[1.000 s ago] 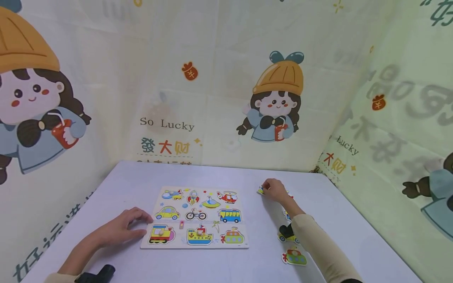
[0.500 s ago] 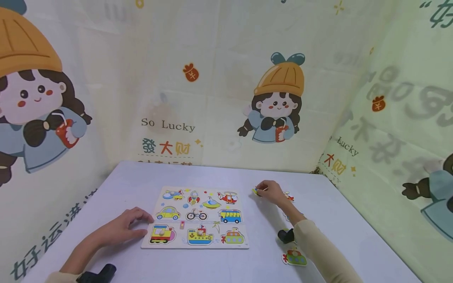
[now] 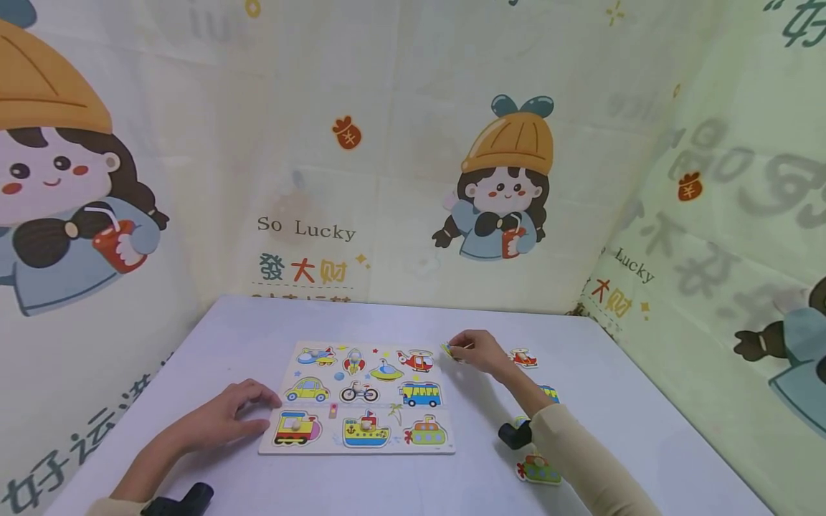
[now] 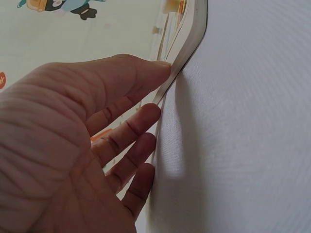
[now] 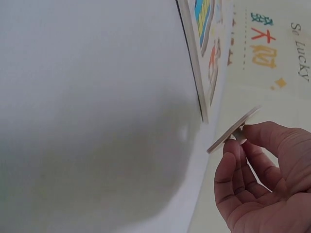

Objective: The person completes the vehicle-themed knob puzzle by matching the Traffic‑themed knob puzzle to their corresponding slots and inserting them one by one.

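A puzzle board [image 3: 330, 438] printed with vehicles lies on the table. Knobs show on its plane [image 3: 314, 355], train [image 3: 295, 427] and ship [image 3: 366, 428]. My left hand [image 3: 216, 416] rests at the board's left edge, thumb and fingertips against the rim in the left wrist view, fingers loosely bent. Just off the board's upper right corner, my right hand [image 3: 482, 352] pinches a knobbed puzzle piece [image 5: 228, 135] by its knob [image 5: 239, 136]. The piece is held tilted, above the table; it looks yellow-green in the head view, and its picture is mostly hidden.
Right of the board lie loose pieces: a red helicopter [image 3: 523, 357], a bus [image 3: 550, 393] partly behind the forearm, and a green submarine [image 3: 539, 469]. Another is mostly covered by the black wrist camera [image 3: 515, 434]. A printed cloth [image 3: 400, 179] hangs behind the white table [image 3: 361, 491].
My right hand has moved left with the puzzle piece, toward the board's upper right corner, uncovering the helicopter and part of the bus. The left hand has stayed at the board's edge.
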Motion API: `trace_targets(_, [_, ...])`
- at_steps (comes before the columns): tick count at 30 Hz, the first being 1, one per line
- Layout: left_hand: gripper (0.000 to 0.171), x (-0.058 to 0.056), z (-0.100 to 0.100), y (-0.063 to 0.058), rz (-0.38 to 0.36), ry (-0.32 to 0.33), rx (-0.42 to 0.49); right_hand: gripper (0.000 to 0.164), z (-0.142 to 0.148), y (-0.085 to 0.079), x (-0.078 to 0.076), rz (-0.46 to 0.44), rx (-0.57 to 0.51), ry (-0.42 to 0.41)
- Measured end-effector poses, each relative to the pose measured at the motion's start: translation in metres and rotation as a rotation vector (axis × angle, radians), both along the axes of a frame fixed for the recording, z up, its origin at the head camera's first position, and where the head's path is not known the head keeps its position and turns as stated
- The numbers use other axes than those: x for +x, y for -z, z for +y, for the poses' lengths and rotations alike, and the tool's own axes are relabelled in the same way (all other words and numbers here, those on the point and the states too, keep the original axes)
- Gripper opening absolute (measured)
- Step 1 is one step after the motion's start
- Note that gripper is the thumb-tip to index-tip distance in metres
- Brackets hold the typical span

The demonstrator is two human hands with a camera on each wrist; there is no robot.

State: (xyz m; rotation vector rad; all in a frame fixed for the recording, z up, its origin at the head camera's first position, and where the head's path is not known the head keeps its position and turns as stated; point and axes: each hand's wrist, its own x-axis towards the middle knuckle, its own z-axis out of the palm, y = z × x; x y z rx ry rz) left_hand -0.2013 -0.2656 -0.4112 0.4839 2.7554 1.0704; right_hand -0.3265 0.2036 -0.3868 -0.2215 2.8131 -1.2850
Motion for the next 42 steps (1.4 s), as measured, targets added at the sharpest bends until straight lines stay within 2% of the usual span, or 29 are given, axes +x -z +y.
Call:
trace_targets(10, [0.033, 0.002, 0.002, -0.001, -0.003, -0.009, -0.001, 0.012, -0.017, -0.004, 0.006, 0.003, 0.014, -0.036])
trace_targets(16, [0.032, 0.003, 0.001, -0.001, 0.010, 0.006, 0.004, 0.015, -0.028, -0.004, 0.008, 0.015, 0.023, -0.061])
trace_targets(30, [0.031, 0.002, 0.002, 0.000, 0.006, 0.005, 0.005, 0.013, -0.063, -0.003, 0.018, -0.007, 0.004, -0.182])
trace_targets(34, [0.031, 0.001, 0.001, -0.001, 0.024, 0.021, -0.002, 0.012, -0.071, 0.000, 0.017, -0.004, 0.021, -0.208])
trace_targets(42, [0.031, 0.002, 0.002, -0.002, 0.025, 0.012, -0.008, 0.010, -0.085, 0.001, 0.020, 0.026, 0.078, -0.246])
